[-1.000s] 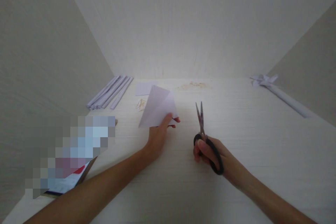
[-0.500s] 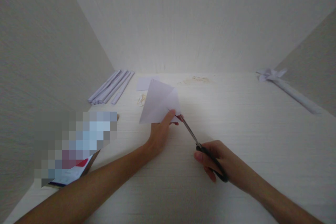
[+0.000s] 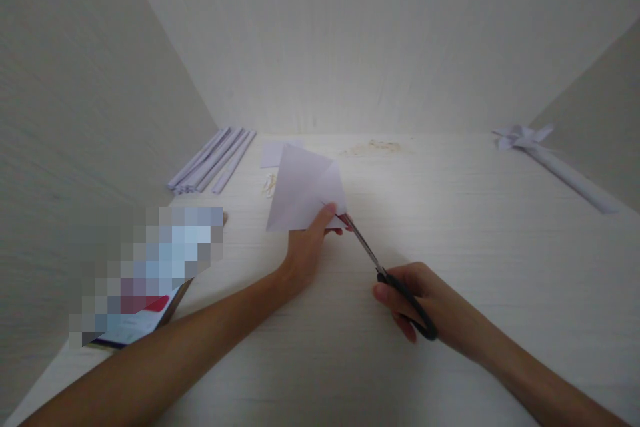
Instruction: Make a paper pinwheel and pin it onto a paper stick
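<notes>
1. Both my forearms run off the bottom edge, so I cannot see the elbows.
2. At near left a pixelated patch point(image 3: 145, 267) hides most of a flat printed thing. Only a red and white corner shows below it.
3. My right grip point(image 3: 420, 300) is closed around the black handles of the scissors point(image 3: 370, 258). The fingers are curled under, the thumb lies on top, and the wrist is low over the surface point(image 3: 475, 247). The fingers cover most of the loops.
4. The scissors point up and left with the blades nearly together. Their tips reach the near right corner of the paper point(image 3: 305, 190), tucked behind my left fingertips, so I cannot tell whether they bite it.
5. My left grip point(image 3: 305, 250) pinches the paper's near edge with the thumb on top. The other fingers are mostly hidden beneath.
6. The paper is white and folded, and I hold it tilted above the middle of the surface. It partly covers a small sheet point(image 3: 273, 153) and pale scraps point(image 3: 270, 183) behind it.
7. Farther back, paper sticks point(image 3: 213, 160) lie by the left wall and a faint brown stain point(image 3: 375, 145) marks the far edge. A roll point(image 3: 550, 163) with a bow lies along the right wall.
</notes>
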A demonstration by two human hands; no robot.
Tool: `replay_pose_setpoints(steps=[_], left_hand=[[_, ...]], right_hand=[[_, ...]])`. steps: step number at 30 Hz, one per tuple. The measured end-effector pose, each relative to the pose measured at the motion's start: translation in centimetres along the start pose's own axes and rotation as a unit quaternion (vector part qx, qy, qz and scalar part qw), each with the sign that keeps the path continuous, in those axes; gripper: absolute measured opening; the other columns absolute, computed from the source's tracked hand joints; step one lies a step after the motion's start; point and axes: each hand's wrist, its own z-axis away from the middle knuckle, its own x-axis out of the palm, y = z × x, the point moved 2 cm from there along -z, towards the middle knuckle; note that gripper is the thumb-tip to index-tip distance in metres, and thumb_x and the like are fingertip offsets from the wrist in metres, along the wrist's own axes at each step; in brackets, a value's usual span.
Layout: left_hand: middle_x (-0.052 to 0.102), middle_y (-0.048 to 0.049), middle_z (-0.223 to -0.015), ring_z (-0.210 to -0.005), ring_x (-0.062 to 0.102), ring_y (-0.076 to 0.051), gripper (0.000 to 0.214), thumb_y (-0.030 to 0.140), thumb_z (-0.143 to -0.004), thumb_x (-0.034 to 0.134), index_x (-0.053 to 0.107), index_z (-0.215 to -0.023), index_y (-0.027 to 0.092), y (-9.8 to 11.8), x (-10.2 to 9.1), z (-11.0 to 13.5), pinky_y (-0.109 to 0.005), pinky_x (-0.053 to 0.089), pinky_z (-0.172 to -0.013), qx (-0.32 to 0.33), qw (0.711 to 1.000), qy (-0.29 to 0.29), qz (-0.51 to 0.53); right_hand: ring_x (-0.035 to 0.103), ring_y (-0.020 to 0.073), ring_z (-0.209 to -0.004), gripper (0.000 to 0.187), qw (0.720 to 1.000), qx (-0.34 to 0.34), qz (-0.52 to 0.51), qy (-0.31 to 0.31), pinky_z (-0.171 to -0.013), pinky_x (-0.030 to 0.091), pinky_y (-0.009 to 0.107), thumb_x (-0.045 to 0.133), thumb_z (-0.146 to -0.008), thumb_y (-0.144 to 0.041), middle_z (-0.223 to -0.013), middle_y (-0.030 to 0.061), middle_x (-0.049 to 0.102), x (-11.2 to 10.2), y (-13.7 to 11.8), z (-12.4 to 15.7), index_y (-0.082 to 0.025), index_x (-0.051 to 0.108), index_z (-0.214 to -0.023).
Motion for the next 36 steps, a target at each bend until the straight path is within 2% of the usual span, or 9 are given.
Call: replay_pose_setpoints(steps=[19, 27, 36], left_hand=[[0.058, 0.0010, -0.059, -0.056, 0.054, -0.012, 0.010, 0.026, -0.068, 0.055, 0.054, -0.065, 0.016, -0.19, -0.08, 0.20, -0.024, 0.041, -0.051, 0.001, 1.000, -0.011, -0.025], [0.058, 0.0006, -0.060, -0.056, 0.054, -0.012, 0.012, 0.027, -0.067, 0.056, 0.054, -0.065, 0.016, -0.12, -0.09, 0.24, -0.025, 0.042, -0.052, -0.008, 0.999, 0.007, -0.045], [0.059, 0.0003, -0.058, -0.053, 0.055, -0.012, 0.012, 0.026, -0.068, 0.055, 0.054, -0.063, 0.015, 0.17, 0.25, 0.39, -0.023, 0.042, -0.050, -0.014, 1.000, -0.017, -0.008]], right_hand=[[0.034, 0.0056, -0.034, 0.047, 1.000, 0.001, 0.011, 0.009, -0.036, 0.024, 0.020, 0.050, -0.073, -0.051, -0.036, -0.0034, 0.041, 0.03, -0.39, 0.12, -0.016, 0.042, -0.043], [0.034, 0.0055, -0.034, 0.046, 1.000, 0.005, -0.006, 0.004, -0.036, 0.024, 0.020, 0.051, -0.072, -0.051, -0.037, -0.0036, 0.041, 0.12, -0.41, 0.11, -0.016, 0.042, -0.044], [0.036, 0.0062, -0.034, 0.044, 1.000, 0.006, -0.003, 0.008, -0.036, 0.024, 0.020, 0.052, -0.072, -0.050, -0.037, -0.0037, 0.042, 0.09, -0.30, 0.12, -0.016, 0.042, -0.045]])
